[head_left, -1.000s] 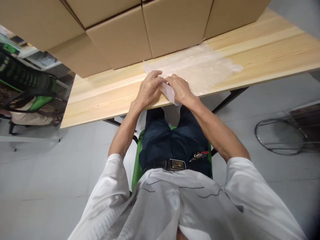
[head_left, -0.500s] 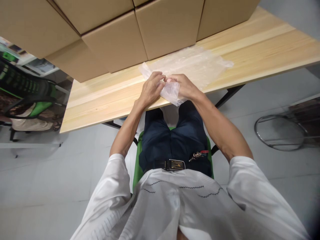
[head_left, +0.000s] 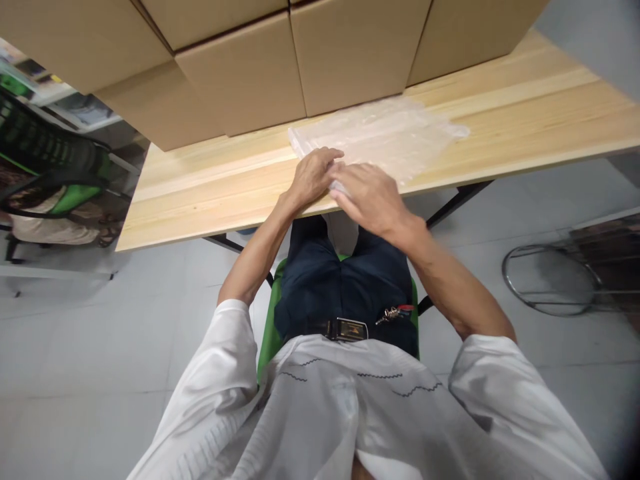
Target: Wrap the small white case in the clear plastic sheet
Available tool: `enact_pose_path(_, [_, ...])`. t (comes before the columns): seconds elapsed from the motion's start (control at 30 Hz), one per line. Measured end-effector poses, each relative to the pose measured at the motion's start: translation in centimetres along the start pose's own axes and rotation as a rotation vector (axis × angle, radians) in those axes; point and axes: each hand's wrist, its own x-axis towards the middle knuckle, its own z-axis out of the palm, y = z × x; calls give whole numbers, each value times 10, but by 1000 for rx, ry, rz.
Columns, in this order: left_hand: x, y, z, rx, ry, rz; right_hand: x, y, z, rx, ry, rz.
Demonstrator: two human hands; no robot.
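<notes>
A thin clear plastic bag (head_left: 385, 130) lies crumpled and spread over the wooden table, its near left end gathered under my hands. My left hand (head_left: 316, 175) rests at the table's front edge, its fingers curled on the gathered plastic. Right beside it, my right hand (head_left: 373, 197) has its fingers over a folded bit of the same plastic, with the thumb below. The fingertips of both hands almost meet and partly hide the plastic between them.
Large cardboard boxes (head_left: 245, 77) stand in a row along the back of the table (head_left: 200, 190). To the left is a green and black chair (head_left: 55, 160) with a person partly in view. A round metal-framed stool (head_left: 550, 280) stands on the floor at right.
My right hand has turned palm down and covers the loose plastic flap that hung over the table edge. My left hand has shifted slightly right. The whole view has moved a little.
</notes>
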Motion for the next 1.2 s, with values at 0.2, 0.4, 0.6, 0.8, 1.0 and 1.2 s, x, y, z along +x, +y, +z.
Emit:
enact_pose_path(0.2, [-2, 5, -2, -20, -32, -11, -8, 6, 36, -79, -80, 80])
enact_pose_path(0.4, [17, -13, 10, -168, -63, 24, -11, 11, 39, -114, -53, 113])
enact_pose_path(0.6, [45, -18, 24, -291, -90, 74, 1, -7, 32, -154, -96, 173])
enact_pose_path(0.8, [51, -3, 20, -384, -75, 76, 9, -11, 29, -158, -161, 202])
enact_pose_path(1.0, [59, -6, 21, -330, -63, 70, 10, -18, 27, -171, -178, 228])
enact_pose_path(1.2, [71, -20, 29, -279, -38, 57, 14, -20, 32, -184, -150, 228])
